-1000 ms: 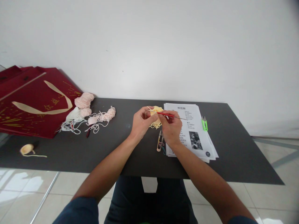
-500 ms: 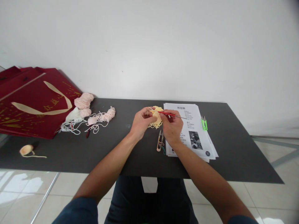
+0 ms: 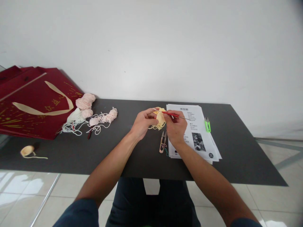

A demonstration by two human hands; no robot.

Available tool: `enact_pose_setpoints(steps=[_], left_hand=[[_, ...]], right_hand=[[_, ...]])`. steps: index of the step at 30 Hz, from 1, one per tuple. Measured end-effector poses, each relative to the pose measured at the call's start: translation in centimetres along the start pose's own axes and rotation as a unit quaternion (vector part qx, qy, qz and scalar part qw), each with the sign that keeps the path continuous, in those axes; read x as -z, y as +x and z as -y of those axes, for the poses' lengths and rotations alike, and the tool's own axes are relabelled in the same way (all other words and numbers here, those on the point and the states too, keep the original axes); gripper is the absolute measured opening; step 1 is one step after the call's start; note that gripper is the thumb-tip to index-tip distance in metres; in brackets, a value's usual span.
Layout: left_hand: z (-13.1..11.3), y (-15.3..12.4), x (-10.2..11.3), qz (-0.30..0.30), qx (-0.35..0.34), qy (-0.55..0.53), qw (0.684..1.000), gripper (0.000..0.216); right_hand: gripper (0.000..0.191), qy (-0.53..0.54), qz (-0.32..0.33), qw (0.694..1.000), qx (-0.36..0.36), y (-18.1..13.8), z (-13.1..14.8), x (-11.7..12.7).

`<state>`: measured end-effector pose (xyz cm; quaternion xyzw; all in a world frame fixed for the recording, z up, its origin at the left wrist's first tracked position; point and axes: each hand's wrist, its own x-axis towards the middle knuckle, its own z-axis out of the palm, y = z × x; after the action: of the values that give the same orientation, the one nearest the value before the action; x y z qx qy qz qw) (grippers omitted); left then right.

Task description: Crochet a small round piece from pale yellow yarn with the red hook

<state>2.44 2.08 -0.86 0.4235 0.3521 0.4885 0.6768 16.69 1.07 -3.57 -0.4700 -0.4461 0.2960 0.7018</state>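
Note:
My right hand (image 3: 176, 126) is closed round the red handle of a crochet hook (image 3: 172, 114), held like a pen, its metal end sticking out to the right. Its other tip points left toward my left hand (image 3: 142, 123). My left thumb and fingers are pinched on a pale strand of yarn (image 3: 155, 109), which runs over the index finger. Any small stitched piece between the fingertips is too small to make out. Behind and below both hands lies a bundle of yellow yarn (image 3: 161, 119) on the dark table (image 3: 142, 160).
Thread snips (image 3: 163, 142) lie near my right wrist. Printed sheets (image 3: 189, 154) are under my right hand, with green snips (image 3: 207, 125) on their right edge. To the left are pink yarn (image 3: 85, 101), a red bag (image 3: 30, 97) and a small cream round piece (image 3: 27, 150).
My right hand and the hook have shifted slightly right, a little away from my left hand. The left fingers have moved only slightly.

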Motion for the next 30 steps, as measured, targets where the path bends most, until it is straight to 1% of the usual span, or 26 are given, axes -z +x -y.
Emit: enact_pose_setpoints(steps=[3, 5, 7, 9, 10, 13, 16, 18, 21, 24, 30], left_hand=[[0.0, 0.1, 0.2, -0.004, -0.011, 0.024, 1.000, 0.051], [0.2, 0.1, 0.0, -0.016, -0.029, 0.017, 0.999, 0.048], [0.7, 0.0, -0.4, -0.042, -0.052, -0.007, 0.998, 0.046], [1.1, -0.1, -0.8, -0.086, -0.079, -0.023, 0.993, 0.050], [1.3, -0.1, -1.0, -0.096, -0.086, -0.028, 0.991, 0.051], [1.6, -0.1, -1.3, -0.120, -0.109, -0.040, 0.986, 0.049], [1.4, -0.1, -1.3, -0.138, -0.126, -0.038, 0.982, 0.047], [1.2, -0.1, -1.2, -0.146, -0.132, -0.034, 0.980, 0.045], [1.0, -0.1, -1.2, -0.158, -0.151, -0.015, 0.976, 0.042], [1.1, -0.1, -1.0, -0.169, -0.172, 0.023, 0.970, 0.041], [1.4, 0.0, -0.7, -0.191, -0.199, 0.086, 0.957, 0.041]], right_hand=[[0.016, 0.009, 0.000, 1.000, 0.002, -0.2, 0.3, -0.1], [0.015, 0.020, 0.001, 1.000, 0.002, -0.3, 0.7, -0.2], [0.015, 0.028, 0.002, 1.000, 0.000, -0.5, 1.0, -0.3], [0.015, 0.032, 0.005, 0.999, -0.010, -0.7, 1.2, -0.5], [0.016, 0.037, 0.009, 0.999, -0.020, -0.8, 1.2, -0.6], [0.021, 0.100, 0.031, 0.991, -0.078, -1.1, 0.9, -0.8], [0.028, 0.191, 0.061, 0.967, -0.158, -1.0, 0.8, -1.0], [0.028, 0.233, 0.077, 0.952, -0.184, -0.9, 0.9, -0.9], [0.023, 0.267, 0.101, 0.943, -0.172, -0.4, 1.3, -0.7], [0.021, 0.265, 0.115, 0.946, -0.147, -0.1, 1.7, -0.4], [0.021, 0.266, 0.110, 0.948, -0.133, 0.4, 1.7, -0.3]])
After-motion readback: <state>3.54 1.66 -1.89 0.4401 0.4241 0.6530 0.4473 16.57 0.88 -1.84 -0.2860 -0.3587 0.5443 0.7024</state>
